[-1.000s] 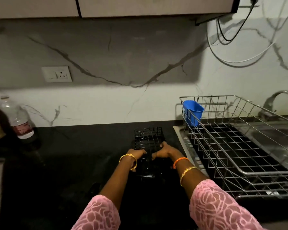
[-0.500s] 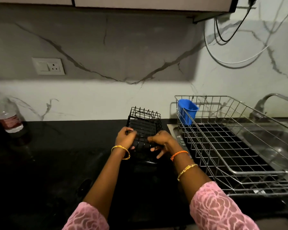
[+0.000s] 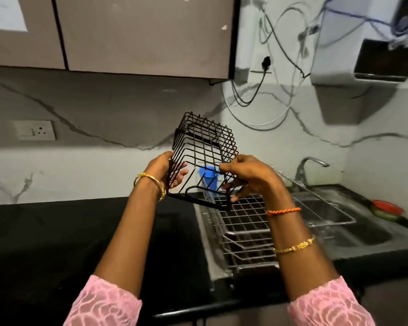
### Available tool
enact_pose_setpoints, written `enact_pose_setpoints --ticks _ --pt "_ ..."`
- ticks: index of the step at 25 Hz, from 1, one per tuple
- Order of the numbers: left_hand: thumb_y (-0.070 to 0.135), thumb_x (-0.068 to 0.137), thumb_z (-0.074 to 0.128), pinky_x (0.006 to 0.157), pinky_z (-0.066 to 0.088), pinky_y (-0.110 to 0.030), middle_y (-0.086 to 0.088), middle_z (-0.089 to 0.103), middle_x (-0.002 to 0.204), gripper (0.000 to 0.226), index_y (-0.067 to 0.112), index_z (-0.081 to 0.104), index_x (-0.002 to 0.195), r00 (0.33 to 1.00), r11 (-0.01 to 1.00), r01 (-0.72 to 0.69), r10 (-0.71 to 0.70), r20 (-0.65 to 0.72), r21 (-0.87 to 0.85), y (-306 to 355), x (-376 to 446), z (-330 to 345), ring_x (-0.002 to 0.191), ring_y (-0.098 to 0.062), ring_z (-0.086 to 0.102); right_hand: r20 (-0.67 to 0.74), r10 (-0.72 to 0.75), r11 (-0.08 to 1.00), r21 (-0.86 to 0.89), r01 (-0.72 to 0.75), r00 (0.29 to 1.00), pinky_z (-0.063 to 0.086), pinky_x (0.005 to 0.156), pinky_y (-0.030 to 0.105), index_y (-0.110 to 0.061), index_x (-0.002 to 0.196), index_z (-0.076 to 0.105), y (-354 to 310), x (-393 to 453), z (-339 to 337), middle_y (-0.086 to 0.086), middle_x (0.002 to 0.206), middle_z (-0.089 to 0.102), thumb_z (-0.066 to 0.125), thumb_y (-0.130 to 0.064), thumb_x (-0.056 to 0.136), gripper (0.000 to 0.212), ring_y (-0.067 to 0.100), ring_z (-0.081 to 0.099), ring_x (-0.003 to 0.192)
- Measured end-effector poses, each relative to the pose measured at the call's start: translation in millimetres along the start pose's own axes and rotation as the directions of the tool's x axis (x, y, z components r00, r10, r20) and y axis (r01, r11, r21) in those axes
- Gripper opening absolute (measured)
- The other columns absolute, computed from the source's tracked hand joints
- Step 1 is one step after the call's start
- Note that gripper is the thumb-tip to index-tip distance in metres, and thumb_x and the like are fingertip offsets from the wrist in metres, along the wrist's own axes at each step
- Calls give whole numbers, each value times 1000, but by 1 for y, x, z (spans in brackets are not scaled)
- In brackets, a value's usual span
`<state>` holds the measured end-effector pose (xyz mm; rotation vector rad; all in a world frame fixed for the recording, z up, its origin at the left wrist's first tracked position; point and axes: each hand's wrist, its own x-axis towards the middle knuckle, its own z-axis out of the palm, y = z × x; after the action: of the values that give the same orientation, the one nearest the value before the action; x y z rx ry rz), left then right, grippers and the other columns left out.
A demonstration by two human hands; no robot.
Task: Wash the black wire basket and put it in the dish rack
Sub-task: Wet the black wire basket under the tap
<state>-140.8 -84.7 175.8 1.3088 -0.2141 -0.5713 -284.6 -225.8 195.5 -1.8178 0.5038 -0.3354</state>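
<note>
Now both hands have lifted the black wire basket off the dark counter and tipped it in the air. The left hand and right hand curl their fingers round its thin, stiff bars. Beyond lie the shiny metal dish rack, then the sink and tap, so washing probably comes next.

Arms: sleeves and wrist ornaments

Both forearms are bare from wrist to pink patterned sleeves. The left hand has one gold bangle behind it. Behind the right hand: an orange braided thread, then a gold beaded bracelet.
</note>
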Motion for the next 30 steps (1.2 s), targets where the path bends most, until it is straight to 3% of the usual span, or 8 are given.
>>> enact_pose_setpoints --ticks 6,10,15,18,21,25,28,30 --pt "19 101 30 35 31 -8 6 62 45 33 13 55 79 991 996 36 -25 133 -82 -51 -37 155 33 -6 56 -113 12 995 101 0 994 55 60 57 -16 89 49 72 -78 -157 5 102 65 63 -18 87 14 28 67 93" --pt "27 101 29 67 41 -24 6 65 49 37 19 49 71 937 984 145 -104 333 -99 -85 -60 266 44 -11 65 -216 -5 991 133 34 976 55 55 48 -19 91 47 118 -117 -260 1 86 62 57 -13 90 12 16 66 73" --pt "32 103 28 57 46 -22 1 65 55 40 18 45 69 877 963 252 -187 442 -93 -140 -49 388 40 -14 64 -380 22 989 141 34 925 53 46 33 -20 82 48 197 -123 -361 1 79 57 52 -1 87 20 17 59 76" --pt "41 103 28 44 41 -16 6 61 43 44 18 43 69 876 966 254 -212 433 -39 -181 -21 452 39 -9 61 -446 114 974 227 -11 888 54 47 38 -15 99 55 251 -103 -408 4 85 59 48 7 82 29 18 58 78" --pt "49 100 28 51 39 -23 7 61 47 47 17 48 73 895 978 206 -196 401 19 -220 18 504 46 -9 59 -466 205 961 264 -86 860 51 61 46 -20 84 52 299 -66 -448 3 75 51 41 10 79 32 15 50 72" --pt "45 100 29 36 46 -16 -2 66 62 45 11 55 89 908 973 227 -197 370 -40 -263 82 564 39 -8 61 -460 313 937 292 -191 831 53 59 40 -21 82 52 357 0 -497 4 76 52 35 12 76 37 16 51 69" --pt "45 99 36 34 39 -14 3 64 48 43 13 53 77 956 974 205 -179 233 -96 -282 106 592 36 -5 59 -441 336 936 252 -244 832 49 53 30 -23 87 55 381 37 -523 4 86 58 37 11 75 40 16 54 76" --pt "51 95 42 50 44 -20 -2 65 62 43 13 52 75 983 975 177 -169 68 -133 -293 126 608 44 -7 59 -390 310 946 220 -239 867 49 56 31 -22 89 57 389 68 -540 7 91 58 38 11 77 40 19 55 80"
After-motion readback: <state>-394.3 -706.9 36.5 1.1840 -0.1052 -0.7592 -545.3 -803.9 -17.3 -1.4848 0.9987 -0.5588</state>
